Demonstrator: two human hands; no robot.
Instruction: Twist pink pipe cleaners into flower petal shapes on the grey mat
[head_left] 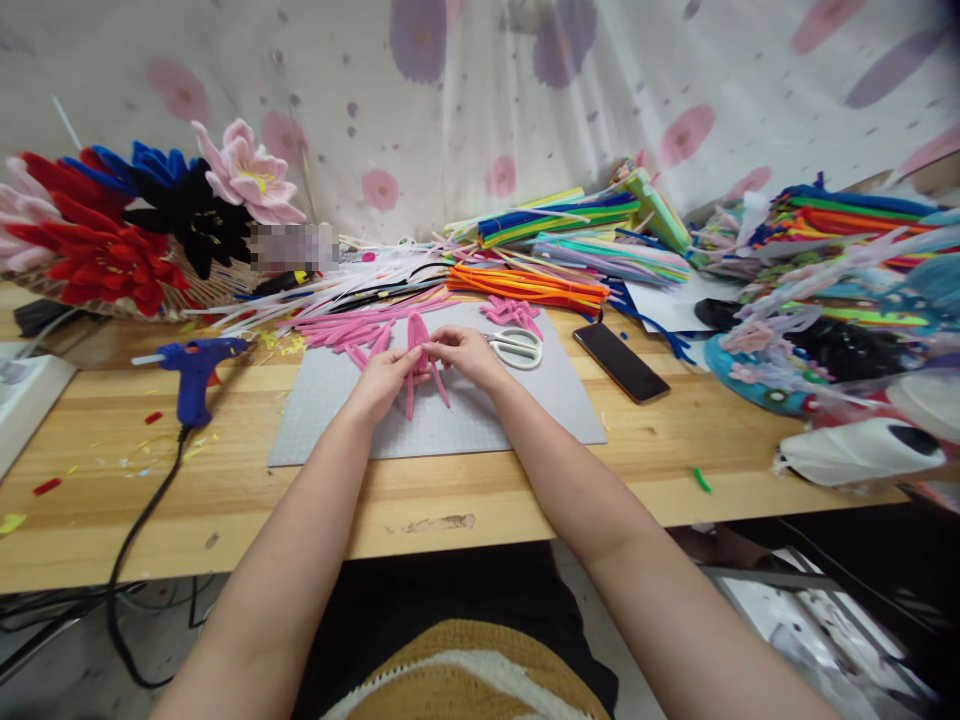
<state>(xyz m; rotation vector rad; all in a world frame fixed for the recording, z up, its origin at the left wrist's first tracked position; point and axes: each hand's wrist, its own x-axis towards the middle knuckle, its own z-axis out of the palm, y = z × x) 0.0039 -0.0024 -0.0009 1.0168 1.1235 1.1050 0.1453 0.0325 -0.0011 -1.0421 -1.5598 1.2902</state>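
Observation:
Over a grey cutting mat (pixel 480 425), my left hand (pixel 384 380) pinches a pink pipe-cleaner petal (pixel 417 332) near its base. My right hand (pixel 463 352) closes its fingertips on the petal's right side. The petal stands with its rounded tip away from me, and two loose pink ends hang down toward me. White-handled scissors (pixel 516 348) lie just right of my right hand, their blades hidden behind it. More pink pipe cleaners (pixel 341 328) spread over the mat's back left, and bent pink pieces (pixel 511 313) rest behind the scissors.
A blue glue gun (pixel 196 375) stands at left, its black cord running off the table edge. Finished fuzzy flowers (pixel 112 255) fill the back left. A phone (pixel 621 362) lies right of the mat. Orange pipe cleaners (pixel 529 288) are bundled behind; a white thread cone (pixel 859 452) lies right.

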